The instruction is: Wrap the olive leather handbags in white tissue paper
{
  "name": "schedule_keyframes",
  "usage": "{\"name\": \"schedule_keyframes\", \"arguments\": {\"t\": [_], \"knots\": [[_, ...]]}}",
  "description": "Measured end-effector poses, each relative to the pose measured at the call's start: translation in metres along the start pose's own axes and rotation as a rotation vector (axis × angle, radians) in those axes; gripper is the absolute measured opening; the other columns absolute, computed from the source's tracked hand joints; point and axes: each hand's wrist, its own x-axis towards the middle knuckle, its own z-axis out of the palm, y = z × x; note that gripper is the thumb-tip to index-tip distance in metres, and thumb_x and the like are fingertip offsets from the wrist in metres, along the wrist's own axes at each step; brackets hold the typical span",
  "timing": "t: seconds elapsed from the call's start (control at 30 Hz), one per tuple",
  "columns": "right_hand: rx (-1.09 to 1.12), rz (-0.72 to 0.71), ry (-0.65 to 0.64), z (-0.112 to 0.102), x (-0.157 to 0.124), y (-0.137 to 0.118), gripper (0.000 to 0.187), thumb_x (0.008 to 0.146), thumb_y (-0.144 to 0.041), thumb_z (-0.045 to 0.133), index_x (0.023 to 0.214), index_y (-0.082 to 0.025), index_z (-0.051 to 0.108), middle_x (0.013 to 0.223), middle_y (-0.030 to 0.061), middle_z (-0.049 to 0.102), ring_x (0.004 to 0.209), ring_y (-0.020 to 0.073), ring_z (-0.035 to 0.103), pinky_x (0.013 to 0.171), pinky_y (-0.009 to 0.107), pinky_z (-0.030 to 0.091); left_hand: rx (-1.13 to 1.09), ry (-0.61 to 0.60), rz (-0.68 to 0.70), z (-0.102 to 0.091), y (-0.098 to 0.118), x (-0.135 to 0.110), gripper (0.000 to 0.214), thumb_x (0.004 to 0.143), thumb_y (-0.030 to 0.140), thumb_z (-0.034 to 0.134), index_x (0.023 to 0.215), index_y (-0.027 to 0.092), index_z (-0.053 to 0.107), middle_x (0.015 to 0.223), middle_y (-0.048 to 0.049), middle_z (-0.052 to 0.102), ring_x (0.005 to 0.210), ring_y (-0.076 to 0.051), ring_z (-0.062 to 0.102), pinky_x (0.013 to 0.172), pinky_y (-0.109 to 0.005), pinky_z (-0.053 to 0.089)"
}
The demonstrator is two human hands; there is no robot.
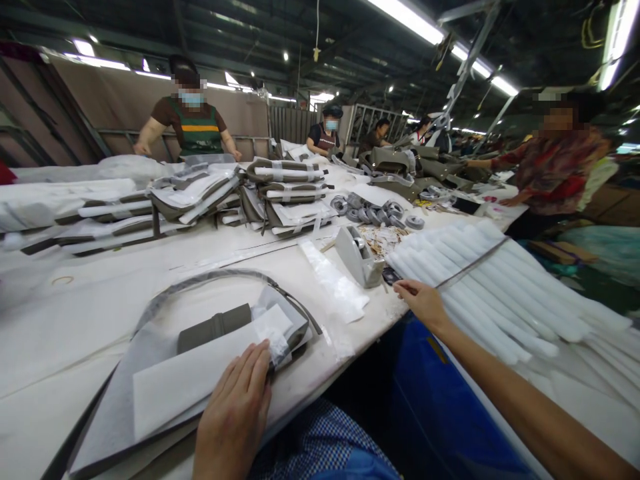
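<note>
A grey-brown bag (215, 330) with a long strap (200, 277) lies on the table in front of me, partly covered by sheets of white paper (190, 383). My left hand (240, 393) rests on the paper and the bag's near side, fingers stretched out flat. At the table edge is my right hand (420, 303), thumb and fingertips pinched together; anything between them is too small to make out. Just beyond those fingertips lies a black-handled object (391, 275), perhaps scissors. A grey tape dispenser (357, 257) stands close by, with clear plastic bags (333, 280) to its left.
White foam rolls (480, 287), crossed by a dark strap, lie at the right. Wrapped bags (200, 193) are piled across the table. Coiled grey straps (375, 210) sit beyond the dispenser. A blue bin (435, 400) stands below the edge. Several co-workers (197, 127) are around the table.
</note>
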Motion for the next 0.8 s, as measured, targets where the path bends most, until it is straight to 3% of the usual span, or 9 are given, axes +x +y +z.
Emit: {"name": "schedule_keyframes", "arguments": {"t": [0.1, 0.2, 0.3, 0.4, 0.53, 0.67, 0.8], "knots": [[-0.158, -0.217, -0.068, -0.021, -0.009, -0.009, 0.019, 0.084, -0.037, 0.064, 0.092, -0.024, 0.075, 0.101, 0.0082, 0.074, 0.098, 0.0282, 0.067, 0.098, 0.043, 0.048, -0.019, -0.013, -0.007, -0.001, 0.0, 0.0, 0.042, 0.092, 0.015, 0.047, 0.134, 0.013, 0.052, 0.14, -0.0092, 0.058, 0.123, -0.026, 0.058, 0.109, -0.042, 0.04], [-0.423, -0.6, -0.189, -0.035, -0.021, -0.031, 0.023, 0.093, -0.031, 0.054, 0.099, -0.024, 0.074, 0.107, 0.0089, 0.074, 0.1, 0.0253, 0.068, 0.093, 0.038, 0.05, -0.048, -0.03, -0.03, -0.004, 0.001, 0.001, 0.042, 0.092, 0.014, 0.047, 0.134, 0.013, 0.052, 0.139, -0.0097, 0.059, 0.123, -0.026, 0.058, 0.109, -0.042, 0.04], [-0.554, -0.906, -0.319, -0.035, -0.033, -0.063, 0.021, 0.096, -0.029, 0.053, 0.102, -0.024, 0.072, 0.101, 0.0078, 0.075, 0.094, 0.0221, 0.068, 0.087, 0.033, 0.051, -0.071, -0.034, -0.042, -0.007, 0.003, 0.003, 0.042, 0.091, 0.012, 0.048, 0.132, 0.013, 0.053, 0.136, -0.0107, 0.061, 0.122, -0.027, 0.059, 0.109, -0.041, 0.042], [-0.539, -1.117, -0.474, -0.015, -0.043, -0.099, 0.017, 0.096, -0.03, 0.057, 0.102, -0.022, 0.07, 0.096, 0.0067, 0.074, 0.086, 0.0197, 0.067, 0.08, 0.031, 0.049, -0.099, -0.06, -0.079, -0.011, 0.005, 0.006, 0.04, 0.089, 0.01, 0.049, 0.129, 0.013, 0.055, 0.134, -0.011, 0.062, 0.123, -0.026, 0.059, 0.108, -0.042, 0.044], [-0.468, -1.342, -0.623, 0.03, -0.054, -0.147, 0.02, 0.097, -0.034, 0.055, 0.092, -0.02, 0.067, 0.084, 0.0058, 0.072, 0.076, 0.0181, 0.063, 0.07, 0.03, 0.043, -0.125, -0.096, -0.128, -0.016, 0.008, 0.009, 0.041, 0.088, 0.008, 0.051, 0.128, 0.013, 0.057, 0.134, -0.0112, 0.062, 0.124, -0.026, 0.058, 0.108, -0.042, 0.045], [-0.442, -1.502, -0.715, 0.076, -0.058, -0.186, 0.027, 0.097, -0.041, 0.055, 0.083, -0.019, 0.064, 0.078, 0.0045, 0.067, 0.073, 0.0174, 0.06, 0.065, 0.03, 0.038, -0.161, -0.117, -0.154, -0.016, 0.009, 0.01, 0.042, 0.087, 0.007, 0.052, 0.128, 0.012, 0.056, 0.134, -0.012, 0.062, 0.125, -0.026, 0.057, 0.108, -0.043, 0.046], [-0.52, -1.585, -0.784, 0.107, -0.055, -0.212, 0.027, 0.095, -0.041, 0.057, 0.081, -0.018, 0.062, 0.076, 0.0037, 0.065, 0.069, 0.0173, 0.057, 0.061, 0.03, 0.035, -0.174, -0.111, -0.184, -0.014, 0.01, 0.009, 0.038, 0.091, 0.01, 0.052, 0.129, 0.013, 0.056, 0.135, -0.0108, 0.062, 0.126, -0.025, 0.056, 0.109, -0.042, 0.045]]}}
